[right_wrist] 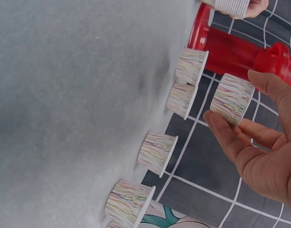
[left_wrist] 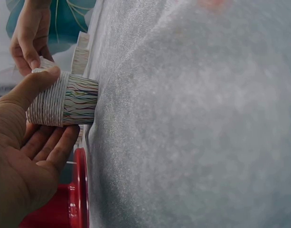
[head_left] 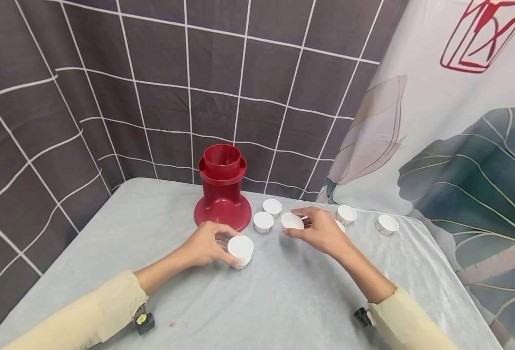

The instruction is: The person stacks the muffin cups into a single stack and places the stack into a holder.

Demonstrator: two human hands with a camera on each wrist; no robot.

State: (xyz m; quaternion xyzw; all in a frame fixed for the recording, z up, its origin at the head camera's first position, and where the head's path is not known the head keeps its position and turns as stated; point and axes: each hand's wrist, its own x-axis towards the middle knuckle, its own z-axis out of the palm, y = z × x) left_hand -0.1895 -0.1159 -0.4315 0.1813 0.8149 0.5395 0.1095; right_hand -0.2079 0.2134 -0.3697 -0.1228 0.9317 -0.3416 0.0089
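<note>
My left hand (head_left: 207, 244) grips a nested stack of white paper baking cups (head_left: 240, 249) between thumb and fingers. The left wrist view shows the stack's many rims and the wavy coloured lines on its lowest cup (left_wrist: 80, 100); its base is at or very near the cloth. My right hand (head_left: 323, 232) pinches a single baking cup (right_wrist: 233, 99) by its sides, above the cloth and apart from the stack. Beside it on the table stand two baking cups, a front one (head_left: 264, 222) and a rear one (head_left: 272, 208).
A red plastic stand (head_left: 222, 204) with a round base and open top is behind my left hand. Farther right are a baking cup (head_left: 347, 215), another cup (head_left: 387, 225) and one partly hidden by my right hand. Grey cloth (head_left: 257, 306) covers the table; curtains hang behind.
</note>
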